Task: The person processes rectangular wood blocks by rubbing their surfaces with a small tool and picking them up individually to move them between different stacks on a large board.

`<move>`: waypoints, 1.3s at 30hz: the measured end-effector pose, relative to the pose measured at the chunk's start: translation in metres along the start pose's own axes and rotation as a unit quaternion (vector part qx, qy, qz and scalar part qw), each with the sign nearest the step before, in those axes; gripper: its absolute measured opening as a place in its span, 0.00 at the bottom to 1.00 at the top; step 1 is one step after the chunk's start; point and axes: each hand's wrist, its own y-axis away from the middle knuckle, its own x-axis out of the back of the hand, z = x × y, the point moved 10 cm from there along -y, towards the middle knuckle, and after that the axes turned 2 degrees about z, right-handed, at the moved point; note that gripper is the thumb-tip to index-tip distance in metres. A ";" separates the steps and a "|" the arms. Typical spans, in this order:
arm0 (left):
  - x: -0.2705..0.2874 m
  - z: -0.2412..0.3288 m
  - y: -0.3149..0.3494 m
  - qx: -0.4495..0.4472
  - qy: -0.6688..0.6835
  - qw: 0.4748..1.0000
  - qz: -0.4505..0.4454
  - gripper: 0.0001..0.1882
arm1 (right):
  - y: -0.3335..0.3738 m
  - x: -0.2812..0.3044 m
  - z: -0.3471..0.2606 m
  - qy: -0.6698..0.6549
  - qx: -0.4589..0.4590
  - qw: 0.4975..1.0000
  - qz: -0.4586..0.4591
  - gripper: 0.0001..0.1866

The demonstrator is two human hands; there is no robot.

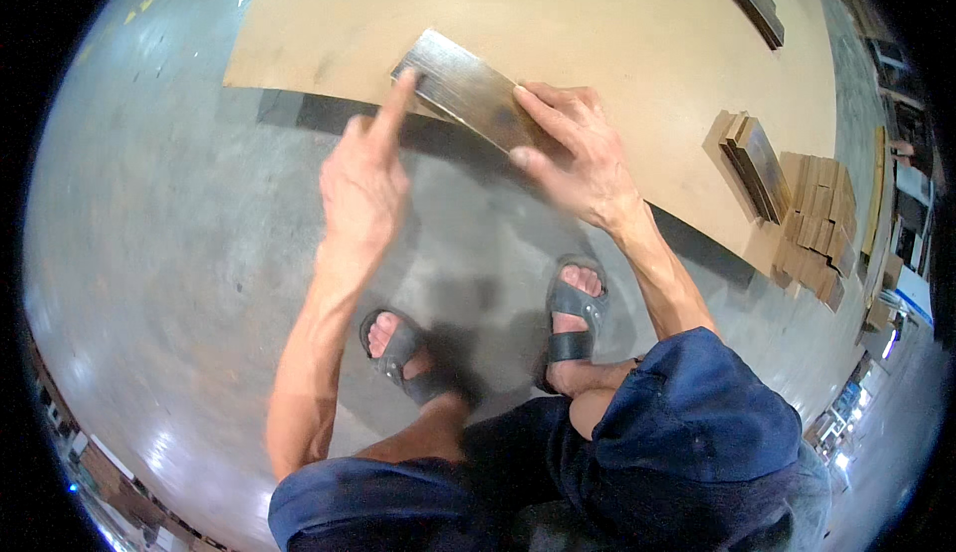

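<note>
A short rectangular board [466, 82] with a glossy grey-brown face is held at a slant over the near edge of a large tan sheet [339, 24]. My right hand [583, 149] grips its right end, with thumb and fingers on opposite long edges. My left hand [366, 179] has its index finger stretched out, the tip at the board's left end. The other left fingers are curled loosely and partly hidden, with no object visible in them. The board's underside cannot be seen.
On the sheet's right side lie a small stack of similar dark-faced boards [759, 169] and a pile of brown pieces [822, 219]. Another dark board stack [749, 0] lies at the far right. Below is a grey floor [199, 214], with my sandalled feet near the sheet.
</note>
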 end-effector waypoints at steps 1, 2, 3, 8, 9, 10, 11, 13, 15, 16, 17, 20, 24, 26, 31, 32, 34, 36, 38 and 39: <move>-0.009 0.009 0.007 -0.001 -0.005 1.000 -0.030 0.41 | -0.001 0.002 0.003 0.003 0.009 1.000 0.005 0.29; -0.020 0.021 0.017 -0.002 -0.010 0.998 -0.060 0.42 | -0.002 0.003 0.009 0.006 0.017 1.000 0.009 0.27; -0.027 0.029 0.027 -0.003 -0.016 0.996 -0.090 0.43 | -0.003 0.004 0.010 0.007 0.025 1.000 0.014 0.25; -0.026 0.046 0.040 -0.034 0.039 0.996 -0.075 0.41 | -0.008 0.009 0.013 -0.014 0.004 1.000 0.001 0.22; -0.017 0.034 0.031 -0.026 0.042 0.998 -0.047 0.40 | -0.008 0.007 0.014 -0.015 -0.002 1.000 -0.006 0.22; -0.009 0.025 0.020 -0.021 0.047 0.998 -0.018 0.39 | -0.008 0.009 0.017 -0.018 -0.010 1.000 -0.008 0.22; -0.007 0.016 0.010 0.008 0.009 1.000 -0.025 0.37 | -0.007 0.010 0.020 -0.022 -0.017 1.000 -0.011 0.21; -0.011 0.016 0.004 -0.007 -0.004 1.000 -0.022 0.39 | -0.007 0.012 0.023 -0.027 -0.026 0.999 -0.012 0.21; -0.021 0.025 0.014 -0.041 -0.030 0.998 -0.040 0.42 | -0.010 0.011 0.022 -0.037 -0.026 0.999 -0.010 0.20; -0.029 0.045 0.031 -0.067 -0.038 0.995 -0.061 0.43 | -0.009 0.009 0.023 -0.048 -0.023 0.999 -0.008 0.19; -0.047 0.059 0.051 -0.091 -0.076 0.986 -0.114 0.45 | -0.010 0.007 0.022 -0.059 -0.019 0.998 -0.005 0.19; -0.065 0.086 0.089 -0.136 -0.011 0.981 -0.136 0.45 | -0.010 0.008 0.022 -0.059 -0.017 0.998 -0.008 0.19; -0.042 0.058 0.075 -0.057 0.036 0.992 -0.102 0.40 | -0.008 0.011 0.021 -0.035 -0.019 0.999 -0.009 0.19; -0.010 0.022 0.040 -0.024 0.059 0.998 -0.008 0.36 | -0.010 0.011 0.020 -0.047 -0.013 0.999 -0.002 0.19; 0.018 -0.012 -0.010 -0.009 -0.007 0.999 0.041 0.35 | -0.010 0.010 0.024 -0.062 -0.018 0.998 0.004 0.19; 0.015 -0.009 -0.009 -0.009 -0.011 0.999 0.033 0.36 | -0.011 0.011 0.022 -0.053 -0.016 0.998 0.003 0.19; -0.001 0.005 0.004 -0.009 -0.011 1.000 0.010 0.37 | -0.008 0.008 0.021 -0.047 -0.019 0.999 0.002 0.19; -0.020 0.034 0.030 -0.052 -0.032 0.997 -0.049 0.44 | -0.009 0.006 0.017 -0.061 -0.019 0.998 0.009 0.20; -0.049 0.073 0.074 -0.125 -0.053 0.986 -0.101 0.43 | -0.009 0.006 0.016 -0.064 -0.007 0.998 0.012 0.19; -0.066 0.097 0.093 -0.154 -0.008 0.979 -0.133 0.42 | -0.009 0.012 0.023 -0.053 0.000 0.998 0.014 0.19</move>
